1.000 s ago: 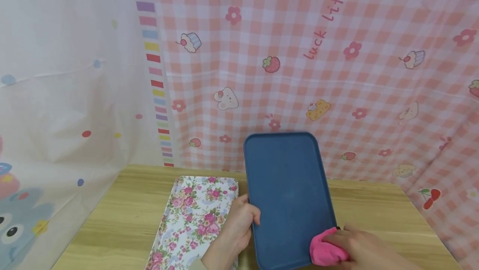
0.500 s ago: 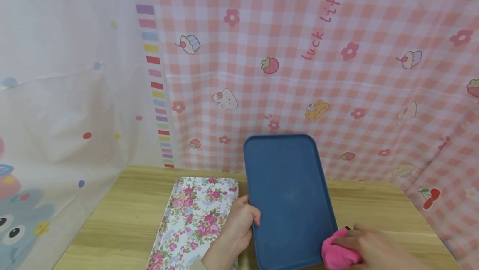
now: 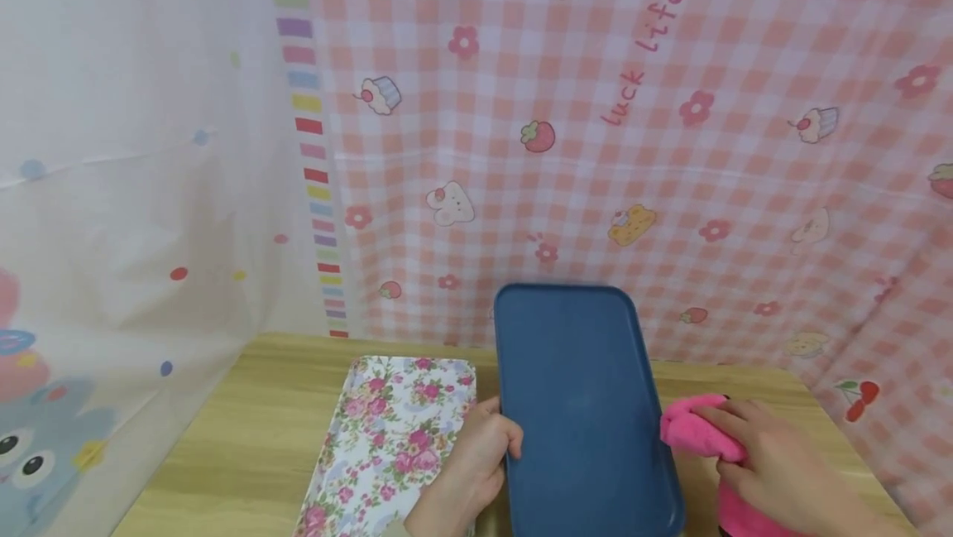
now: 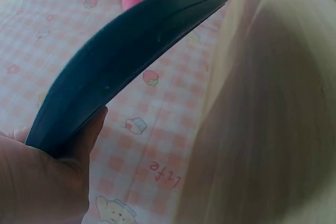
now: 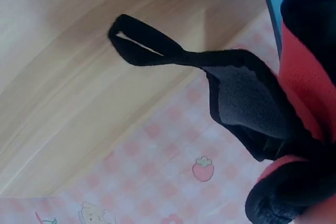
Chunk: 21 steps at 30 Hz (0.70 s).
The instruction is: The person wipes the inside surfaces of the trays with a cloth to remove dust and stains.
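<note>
A blue rectangular tray [image 3: 581, 405] is held tilted up, its inner face towards me in the head view. My left hand [image 3: 472, 458] grips its left rim, thumb over the front; the left wrist view shows the tray's side [image 4: 121, 61] rising from that hand. On the other side my right hand [image 3: 774, 458] holds a bunched pink cloth [image 3: 700, 429] against or right beside the tray's right rim. More of the cloth hangs below that hand. In the right wrist view, the cloth has black edging, a grey patch and a black hanging loop [image 5: 139, 40].
A white tray with pink flowers [image 3: 402, 438] lies on the wooden table [image 3: 216, 446], left of the blue tray and partly behind my left forearm. Behind the table hangs a pink checked curtain [image 3: 484, 107], with a white printed curtain [image 3: 134, 231] at the left.
My right hand and the cloth have moved from the tray's near right corner outwards and farther up along its right rim. The tray sits slightly lower in view; my left hand keeps its grip.
</note>
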Available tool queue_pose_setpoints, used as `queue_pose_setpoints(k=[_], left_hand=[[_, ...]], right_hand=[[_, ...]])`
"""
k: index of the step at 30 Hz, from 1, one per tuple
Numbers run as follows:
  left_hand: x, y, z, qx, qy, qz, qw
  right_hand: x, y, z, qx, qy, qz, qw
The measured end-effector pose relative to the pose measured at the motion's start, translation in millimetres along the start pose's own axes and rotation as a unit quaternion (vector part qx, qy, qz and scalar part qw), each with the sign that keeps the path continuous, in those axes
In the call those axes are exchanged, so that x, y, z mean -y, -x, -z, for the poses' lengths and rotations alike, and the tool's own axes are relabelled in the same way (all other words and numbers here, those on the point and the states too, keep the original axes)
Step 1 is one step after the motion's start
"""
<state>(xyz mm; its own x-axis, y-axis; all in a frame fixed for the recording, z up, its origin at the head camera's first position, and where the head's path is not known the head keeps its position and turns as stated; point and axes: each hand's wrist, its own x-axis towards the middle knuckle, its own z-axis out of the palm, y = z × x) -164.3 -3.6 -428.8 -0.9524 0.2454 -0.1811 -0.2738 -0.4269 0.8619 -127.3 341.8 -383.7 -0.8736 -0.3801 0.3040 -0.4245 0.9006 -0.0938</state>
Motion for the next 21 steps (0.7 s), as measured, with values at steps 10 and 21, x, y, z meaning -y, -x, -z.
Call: queue_pose_setpoints(k=[10,21], left_hand=[[7.4,-1.7,6.2,-0.008,-0.006,0.020,0.9997],[16.0,-5.3,12.9,-0.042,0.013,0.073,0.9964]], right_hand=[[-11,-3.6,5,-0.080,0.009,-0.029,0.9963],[-25,-4.8,-1,-0.093,0.010,-0.077,0.9926]])
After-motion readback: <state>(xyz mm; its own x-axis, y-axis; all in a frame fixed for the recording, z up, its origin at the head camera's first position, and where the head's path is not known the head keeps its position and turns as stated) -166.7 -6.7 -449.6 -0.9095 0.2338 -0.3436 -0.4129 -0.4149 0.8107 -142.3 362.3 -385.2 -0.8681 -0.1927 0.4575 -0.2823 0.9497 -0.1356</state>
